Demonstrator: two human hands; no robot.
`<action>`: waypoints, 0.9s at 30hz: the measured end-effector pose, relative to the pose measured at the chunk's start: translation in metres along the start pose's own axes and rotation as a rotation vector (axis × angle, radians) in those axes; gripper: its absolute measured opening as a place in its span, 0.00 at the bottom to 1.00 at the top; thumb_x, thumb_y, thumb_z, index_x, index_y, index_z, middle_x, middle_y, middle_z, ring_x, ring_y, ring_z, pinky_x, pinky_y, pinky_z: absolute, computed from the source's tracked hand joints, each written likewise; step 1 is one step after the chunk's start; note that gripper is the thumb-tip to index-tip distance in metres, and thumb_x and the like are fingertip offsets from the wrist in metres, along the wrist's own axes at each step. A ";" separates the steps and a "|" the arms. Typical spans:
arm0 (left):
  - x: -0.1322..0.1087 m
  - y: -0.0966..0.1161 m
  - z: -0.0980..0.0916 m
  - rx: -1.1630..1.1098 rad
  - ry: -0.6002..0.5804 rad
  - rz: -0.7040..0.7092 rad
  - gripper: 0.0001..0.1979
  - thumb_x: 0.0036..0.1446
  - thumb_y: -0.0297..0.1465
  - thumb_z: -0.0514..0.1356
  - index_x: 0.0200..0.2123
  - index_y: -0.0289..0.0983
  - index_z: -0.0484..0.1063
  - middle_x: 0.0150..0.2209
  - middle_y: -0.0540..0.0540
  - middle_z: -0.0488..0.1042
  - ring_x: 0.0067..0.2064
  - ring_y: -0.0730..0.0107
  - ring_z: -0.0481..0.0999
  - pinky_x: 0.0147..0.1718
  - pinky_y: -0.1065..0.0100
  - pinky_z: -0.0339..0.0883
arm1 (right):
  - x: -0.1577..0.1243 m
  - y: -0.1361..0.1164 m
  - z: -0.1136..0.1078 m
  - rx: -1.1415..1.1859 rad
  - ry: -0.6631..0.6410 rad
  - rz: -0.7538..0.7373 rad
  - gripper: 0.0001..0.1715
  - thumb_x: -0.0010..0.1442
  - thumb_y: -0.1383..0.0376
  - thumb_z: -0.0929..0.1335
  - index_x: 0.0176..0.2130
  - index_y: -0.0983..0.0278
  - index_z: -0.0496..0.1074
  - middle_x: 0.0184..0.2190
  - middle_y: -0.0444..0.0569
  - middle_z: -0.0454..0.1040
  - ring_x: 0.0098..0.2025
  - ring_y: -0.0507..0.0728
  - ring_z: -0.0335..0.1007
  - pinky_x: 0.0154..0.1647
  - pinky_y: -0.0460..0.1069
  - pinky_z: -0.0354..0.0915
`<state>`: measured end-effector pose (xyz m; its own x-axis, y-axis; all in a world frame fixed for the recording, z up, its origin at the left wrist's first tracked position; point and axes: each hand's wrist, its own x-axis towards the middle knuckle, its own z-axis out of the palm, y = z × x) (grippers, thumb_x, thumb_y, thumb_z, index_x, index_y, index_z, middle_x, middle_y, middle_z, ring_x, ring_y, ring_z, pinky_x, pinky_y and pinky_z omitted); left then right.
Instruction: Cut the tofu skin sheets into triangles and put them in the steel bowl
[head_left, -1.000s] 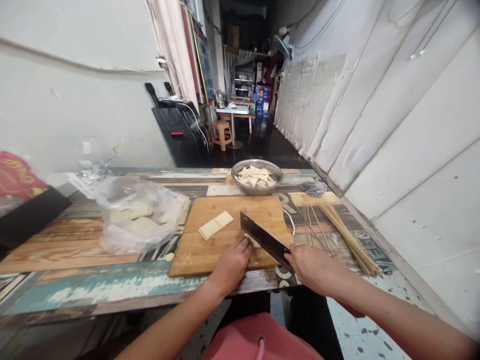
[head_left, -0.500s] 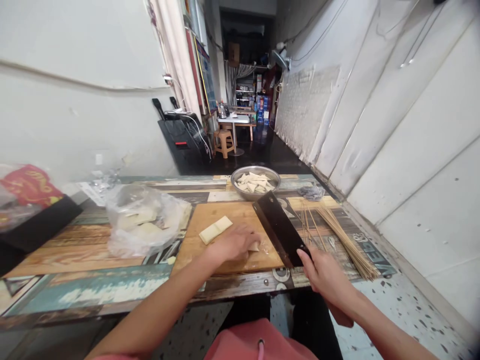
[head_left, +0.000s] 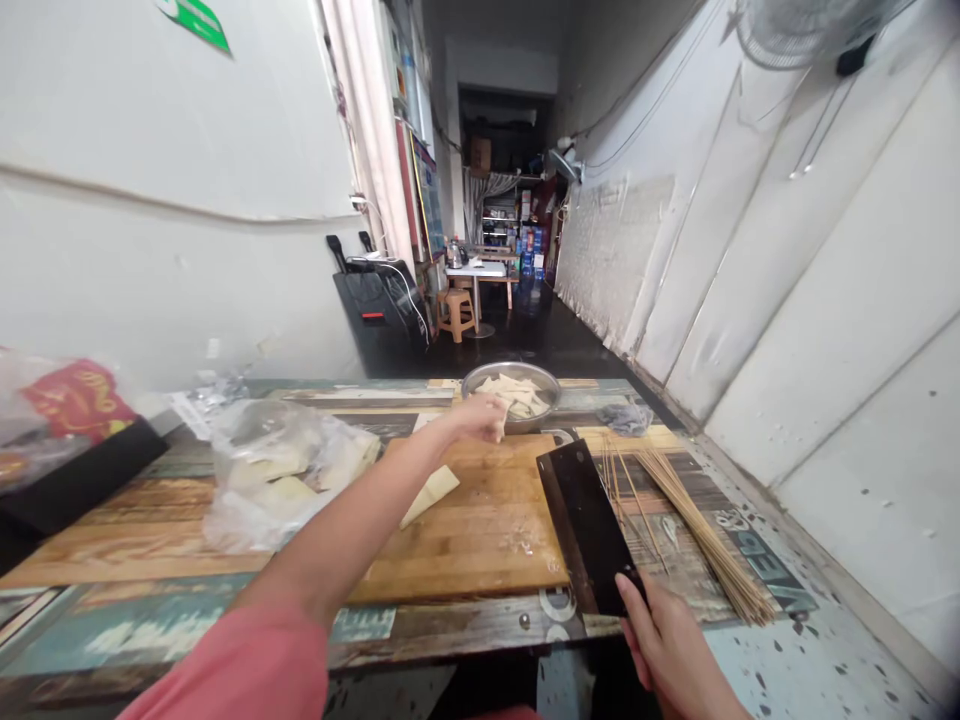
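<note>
My left hand (head_left: 484, 416) is closed with pale cut pieces in its fingers, at the near rim of a metal bowl (head_left: 553, 402). In the bowl lie several pale, tofu-like triangular pieces (head_left: 517, 393). My right hand (head_left: 660, 635) grips the handle of a dark cleaver (head_left: 585, 520), whose blade rests along the right edge of the wooden cutting board (head_left: 480, 530). A pale, tofu-like slab (head_left: 431, 494) lies on the board's left side, partly hidden by my left forearm.
Left of the board sits a clear plastic bag (head_left: 281, 475) with more pale slabs. To the right lie a bundle of thin wooden skewers (head_left: 705, 535) and a crumpled grey bag (head_left: 626, 418). A black box with packets (head_left: 75, 450) stands at the far left.
My left hand has moved from the board forward to the bowl, taking the small cut pieces along. The cleaver stays in my right hand beside the board. The view has tilted up.
</note>
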<state>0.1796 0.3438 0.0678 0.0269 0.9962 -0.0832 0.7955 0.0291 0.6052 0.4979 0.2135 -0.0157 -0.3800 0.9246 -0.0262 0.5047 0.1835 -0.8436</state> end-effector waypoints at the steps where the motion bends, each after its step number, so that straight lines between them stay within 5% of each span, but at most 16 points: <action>1: 0.012 0.003 -0.010 -0.021 0.050 -0.001 0.12 0.60 0.31 0.48 0.44 0.33 0.63 0.33 0.43 0.73 0.31 0.73 0.74 0.31 0.70 0.69 | 0.000 0.002 0.001 0.012 0.008 0.004 0.22 0.63 0.49 0.53 0.28 0.59 0.60 0.12 0.41 0.63 0.12 0.54 0.61 0.18 0.49 0.59; 5: 0.033 0.006 -0.036 0.025 0.221 -0.047 0.22 0.62 0.40 0.46 0.55 0.36 0.55 0.49 0.36 0.68 0.41 0.70 0.73 0.39 0.66 0.68 | 0.000 0.005 0.004 0.039 0.005 0.025 0.22 0.62 0.48 0.53 0.29 0.59 0.60 0.12 0.40 0.62 0.12 0.54 0.60 0.16 0.49 0.58; 8: 0.006 -0.007 -0.034 0.187 0.228 -0.110 0.23 0.53 0.40 0.56 0.51 0.38 0.63 0.50 0.38 0.68 0.48 0.60 0.70 0.47 0.62 0.63 | 0.000 0.006 0.003 0.027 -0.022 0.032 0.22 0.63 0.48 0.52 0.30 0.59 0.59 0.12 0.41 0.63 0.12 0.54 0.60 0.15 0.49 0.57; 12: -0.069 -0.037 -0.009 0.397 0.112 -0.212 0.22 0.39 0.39 0.65 0.39 0.37 0.72 0.43 0.38 0.73 0.47 0.50 0.70 0.46 0.57 0.62 | 0.002 0.005 0.001 -0.043 -0.025 0.024 0.22 0.63 0.49 0.52 0.30 0.60 0.59 0.14 0.42 0.64 0.13 0.54 0.62 0.17 0.48 0.58; 16: -0.126 -0.060 0.013 0.517 0.104 -0.309 0.21 0.41 0.40 0.62 0.38 0.32 0.72 0.40 0.34 0.73 0.45 0.49 0.71 0.44 0.57 0.62 | 0.002 -0.001 0.000 -0.148 -0.030 -0.009 0.22 0.64 0.51 0.51 0.31 0.61 0.60 0.13 0.41 0.64 0.14 0.54 0.63 0.21 0.48 0.59; 21: -0.146 -0.054 0.035 0.460 0.095 -0.261 0.15 0.47 0.37 0.59 0.38 0.38 0.72 0.37 0.44 0.74 0.39 0.63 0.73 0.38 0.68 0.63 | 0.009 -0.033 0.003 -0.389 -0.083 -0.127 0.23 0.65 0.57 0.50 0.33 0.64 0.65 0.23 0.51 0.73 0.27 0.58 0.72 0.28 0.49 0.59; 27: -0.167 -0.027 0.087 0.358 0.296 0.023 0.13 0.52 0.36 0.57 0.37 0.35 0.70 0.37 0.41 0.70 0.41 0.60 0.69 0.42 0.63 0.62 | 0.024 -0.084 0.008 -0.660 -0.219 -0.259 0.20 0.65 0.62 0.52 0.36 0.67 0.68 0.30 0.55 0.76 0.33 0.59 0.73 0.29 0.48 0.57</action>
<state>0.2065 0.1694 -0.0039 -0.0854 0.9783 0.1887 0.9571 0.0279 0.2885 0.4399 0.2175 0.0500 -0.6612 0.7494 -0.0351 0.7127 0.6128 -0.3413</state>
